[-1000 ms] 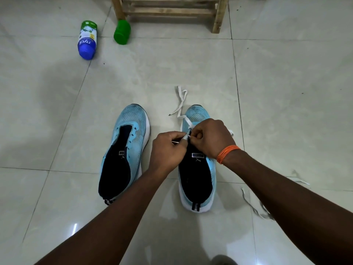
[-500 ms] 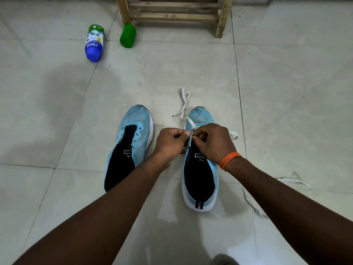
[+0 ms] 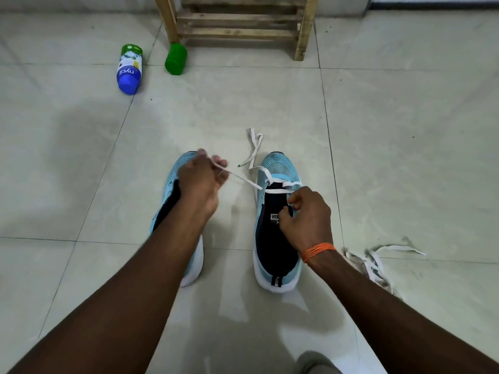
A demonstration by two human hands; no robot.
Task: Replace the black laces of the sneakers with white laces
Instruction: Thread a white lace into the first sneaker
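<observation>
Two light blue sneakers stand side by side on the tiled floor. The right sneaker has a white lace threaded through its front eyelets, one end lying loose ahead of the toe. My left hand hovers over the left sneaker and pinches the lace's other end, stretched taut from the right sneaker. My right hand rests on the right sneaker's tongue with curled fingers, holding the shoe's opening. No black laces are in view.
A second white lace lies bunched on the floor right of my right forearm. A blue and green bottle and a green container lie at the back left. A wooden rack stands at the back.
My left hand has pulled the lace end out to the left, over the left sneaker, drawing it taut. My right hand has slid back onto the tongue. The camera has tilted slightly.
</observation>
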